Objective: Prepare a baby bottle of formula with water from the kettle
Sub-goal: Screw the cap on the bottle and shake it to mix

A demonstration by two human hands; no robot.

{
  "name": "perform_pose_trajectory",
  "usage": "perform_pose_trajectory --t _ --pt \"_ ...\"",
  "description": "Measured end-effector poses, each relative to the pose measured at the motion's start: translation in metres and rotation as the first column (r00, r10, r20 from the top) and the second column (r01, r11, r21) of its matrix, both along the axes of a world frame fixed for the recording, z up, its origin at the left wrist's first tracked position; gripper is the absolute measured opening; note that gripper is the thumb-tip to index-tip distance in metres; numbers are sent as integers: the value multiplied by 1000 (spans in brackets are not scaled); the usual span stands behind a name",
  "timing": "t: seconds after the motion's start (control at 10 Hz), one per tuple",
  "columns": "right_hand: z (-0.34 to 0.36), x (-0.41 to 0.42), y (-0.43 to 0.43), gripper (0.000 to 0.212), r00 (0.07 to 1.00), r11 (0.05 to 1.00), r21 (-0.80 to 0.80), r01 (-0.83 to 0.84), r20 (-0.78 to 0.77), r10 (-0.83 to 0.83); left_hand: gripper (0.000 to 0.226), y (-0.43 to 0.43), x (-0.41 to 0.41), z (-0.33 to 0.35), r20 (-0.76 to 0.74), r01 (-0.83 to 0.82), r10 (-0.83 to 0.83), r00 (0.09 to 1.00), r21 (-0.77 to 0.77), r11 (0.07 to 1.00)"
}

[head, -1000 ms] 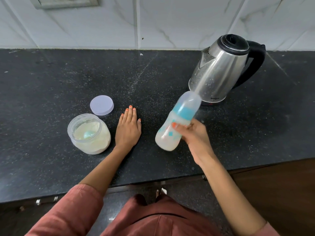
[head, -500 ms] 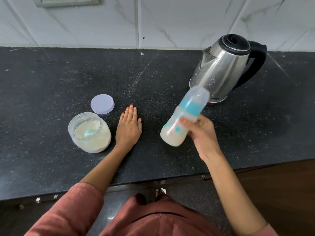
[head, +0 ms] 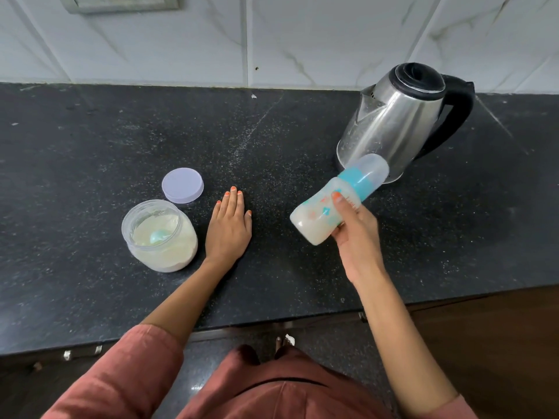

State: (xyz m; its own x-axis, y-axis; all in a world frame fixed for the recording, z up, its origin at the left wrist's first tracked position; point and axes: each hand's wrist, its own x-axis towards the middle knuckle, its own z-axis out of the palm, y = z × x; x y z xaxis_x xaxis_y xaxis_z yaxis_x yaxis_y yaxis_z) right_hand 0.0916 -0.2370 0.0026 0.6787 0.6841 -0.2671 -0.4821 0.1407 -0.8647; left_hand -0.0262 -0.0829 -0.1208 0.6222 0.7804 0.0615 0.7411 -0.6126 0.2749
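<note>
Gripping capped bottle (head: 314, 217) tilted in rt hand (head: 355, 234), prob. for mixing; bracing open lt hand (head: 228, 231) flat on counter (head: 272, 131).

The tabletop (head: 90, 146) is black speckled stone, smooth with a dull sheen. The kettle (head: 393, 122) is shiny stainless steel, spotted with marks; its handle (head: 456, 116) is black plastic. The baby bottle (head: 320, 213) is cloudy translucent plastic with a printed pattern. The formula jar (head: 184, 249) is clear plastic, its loose lid (head: 182, 185) smooth lilac plastic. Glossy marble-look wall tiles (head: 302, 34) stand behind. The sleeve (head: 127, 376) is matt woven cloth.
</note>
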Motion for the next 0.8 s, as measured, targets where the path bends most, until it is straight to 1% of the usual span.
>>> perform_pose_trajectory --t 0.1,0.2,0.3,0.4,0.5,0.6,0.7,0.8 --pt "-6 -17 -10 34 939 946 -155 -284 154 307 52 1 1 0 -9 -2 2 1000 -5 1000" --pt "-6 -18 -13 37 903 916 -210 -342 195 382 51 1 1 1 -12 1 -1 1000 -7 1000" --pt "1 -5 -3 19 998 998 -5 -61 -11 61 51 0 0 1 1 2 -2 1000 2 1000" --pt "0 -3 1 14 999 999 40 9 -50 -7 51 0 1 0 -1 1 -1 1000 -2 1000" --pt "-8 -14 -9 35 947 951 -137 -277 129 294 52 2 0 -1 -14 -3 2 1000 -3 1000" --pt "-7 -14 -12 37 916 924 -194 -330 169 363 52 1 1 0 -13 0 0 1000 -7 1000" --pt "-5 0 -2 30 991 993 -51 -104 73 107 52 1 0 0 -8 3 -3 1000 -6 1000" --pt "-5 6 4 26 997 1000 -14 -8 79 9 52 1 0 0 -2 2 -2 1000 -7 1000"
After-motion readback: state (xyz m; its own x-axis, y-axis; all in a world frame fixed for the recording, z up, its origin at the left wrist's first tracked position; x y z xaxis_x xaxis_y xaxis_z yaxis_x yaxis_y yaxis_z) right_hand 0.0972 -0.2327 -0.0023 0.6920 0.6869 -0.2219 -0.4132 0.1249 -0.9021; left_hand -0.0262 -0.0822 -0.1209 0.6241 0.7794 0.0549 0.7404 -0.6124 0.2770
